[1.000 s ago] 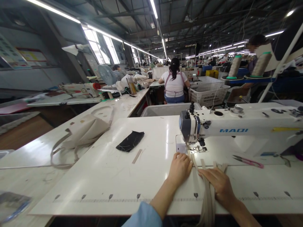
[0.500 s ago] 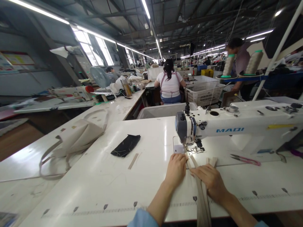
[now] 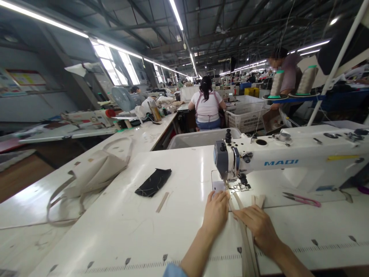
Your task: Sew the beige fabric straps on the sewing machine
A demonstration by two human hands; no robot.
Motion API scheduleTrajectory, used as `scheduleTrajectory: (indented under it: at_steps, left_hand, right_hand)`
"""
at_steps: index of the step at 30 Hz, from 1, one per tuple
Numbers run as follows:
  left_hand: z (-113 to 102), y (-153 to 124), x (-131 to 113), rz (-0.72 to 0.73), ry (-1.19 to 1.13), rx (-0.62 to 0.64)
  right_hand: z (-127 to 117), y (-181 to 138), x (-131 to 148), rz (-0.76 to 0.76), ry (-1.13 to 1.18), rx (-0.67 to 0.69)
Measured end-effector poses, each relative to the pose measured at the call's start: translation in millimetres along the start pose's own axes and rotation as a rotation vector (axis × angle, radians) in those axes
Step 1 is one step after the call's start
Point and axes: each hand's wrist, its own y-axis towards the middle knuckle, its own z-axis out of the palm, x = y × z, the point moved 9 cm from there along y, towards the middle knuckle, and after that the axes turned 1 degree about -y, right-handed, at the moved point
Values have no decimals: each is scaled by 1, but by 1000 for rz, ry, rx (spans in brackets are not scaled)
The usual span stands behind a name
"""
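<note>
Working at the needle end of a white sewing machine [image 3: 291,161], a person's two bare hands rest over beige straps [image 3: 245,246] on a white desk [image 3: 184,238]. The left hand [image 3: 216,211] is just in front of the machine's needle end, fingers bent downward; whether its grip is closed on fabric cannot be told. The right hand [image 3: 258,225], also in front of the machine, has its grip closed over the straps, which run from near the machine toward the desk's near edge. Pink-handled snips [image 3: 307,200] lie in front of the machine's arm. Left of the machine are a black fabric piece [image 3: 153,182] with loose threads, a short beige strip [image 3: 163,202] and, farthest from it, a beige bag-like piece [image 3: 98,173]. Behind the machine stand two thread cones [image 3: 277,84]; beyond it, a co-worker [image 3: 206,105] sits facing away beside a white plastic crate [image 3: 245,118].
</note>
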Motion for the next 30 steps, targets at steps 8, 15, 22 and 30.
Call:
scheduleTrajectory:
  at_steps: [8,15,22,30]
  left_hand:
    - [-2,5,1,-18,61,15]
    - [-6,3,-1,8,-36,54]
    - [-12,-4,1,-27,-141,2]
    - [-11,-8,3,-10,-162,-50]
  right_hand:
    - [10,0,-6,57,4,35]
    - [13,2,-12,126,37,51]
    - [8,0,-5,28,30,-92]
    - [18,-3,-3,-66,-59,-264]
